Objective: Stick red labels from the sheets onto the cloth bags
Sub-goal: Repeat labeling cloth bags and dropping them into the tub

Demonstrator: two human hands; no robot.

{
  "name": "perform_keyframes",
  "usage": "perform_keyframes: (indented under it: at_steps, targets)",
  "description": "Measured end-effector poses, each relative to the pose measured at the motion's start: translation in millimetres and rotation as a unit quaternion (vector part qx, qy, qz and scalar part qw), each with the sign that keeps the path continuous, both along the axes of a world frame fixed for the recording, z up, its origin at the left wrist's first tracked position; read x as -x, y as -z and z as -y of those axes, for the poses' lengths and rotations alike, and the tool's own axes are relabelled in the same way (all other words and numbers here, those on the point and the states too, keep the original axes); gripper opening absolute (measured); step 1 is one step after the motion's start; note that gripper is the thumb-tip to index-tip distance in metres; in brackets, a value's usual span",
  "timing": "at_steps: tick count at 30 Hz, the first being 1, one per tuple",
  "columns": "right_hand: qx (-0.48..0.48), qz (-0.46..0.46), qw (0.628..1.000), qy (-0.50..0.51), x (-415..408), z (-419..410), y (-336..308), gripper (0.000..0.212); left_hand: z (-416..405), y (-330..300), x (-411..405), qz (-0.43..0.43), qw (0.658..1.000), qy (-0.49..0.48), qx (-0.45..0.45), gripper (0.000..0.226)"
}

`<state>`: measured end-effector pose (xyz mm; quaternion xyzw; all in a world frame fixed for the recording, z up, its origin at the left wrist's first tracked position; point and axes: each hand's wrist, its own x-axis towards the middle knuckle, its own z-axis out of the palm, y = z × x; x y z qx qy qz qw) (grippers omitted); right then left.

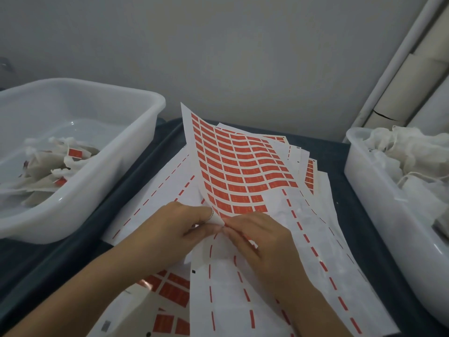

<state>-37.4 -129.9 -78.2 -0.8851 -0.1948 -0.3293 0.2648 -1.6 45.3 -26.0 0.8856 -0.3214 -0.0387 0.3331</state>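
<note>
A curled sheet of red labels (240,166) rises from a pile of sheets in the middle of the table. My left hand (175,227) pinches the sheet's lower corner and bends it up. My right hand (260,242) presses its fingertips at the same corner, right against the left fingers; whether a label is between them is hidden. Used backing sheets (243,293) with only red dashes left lie under my hands. Cloth bags with red labels (60,164) lie in the left tub. Plain cloth bags (413,152) fill the right tub.
The white tub on the left (136,152) and the white tub on the right (364,186) flank the sheets on a dark blue table (340,152). More label sheets (170,290) lie near the front edge. A grey wall and rolled material stand behind.
</note>
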Motion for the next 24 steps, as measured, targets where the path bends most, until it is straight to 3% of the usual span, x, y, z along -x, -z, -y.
perform_keyframes:
  at_steps: [3,11,13,15,20,22,24]
  targets:
    - [0.007,-0.003,1.0,-0.003,0,2,-1,0.054,0,-2,0,0.008,1.0,0.011,-0.013,0.013]
    - [-0.104,-0.074,0.992,-0.002,1,-1,-3,0.034,-3,-1,-1,-0.027,0.999,-0.013,-0.038,0.017]
    - [-0.184,-0.128,0.974,0.014,3,-5,-7,0.012,-5,1,-2,-0.046,0.998,-0.023,-0.041,0.023]
    - [-0.263,-0.171,0.949,0.032,4,-6,-12,0.005,-9,3,-7,-0.083,0.995,-0.043,-0.017,0.024]
    - [-0.479,-0.263,0.837,-0.02,2,4,-22,0.023,-25,3,-20,-0.243,0.959,-0.116,0.092,0.044]
    - [-0.507,-0.262,0.82,-0.038,2,7,-26,0.029,-29,1,-21,-0.304,0.934,-0.158,0.103,0.047]
    - [-0.494,-0.248,0.833,-0.037,3,8,-28,0.028,-31,0,-23,-0.291,0.929,-0.222,0.054,0.047]
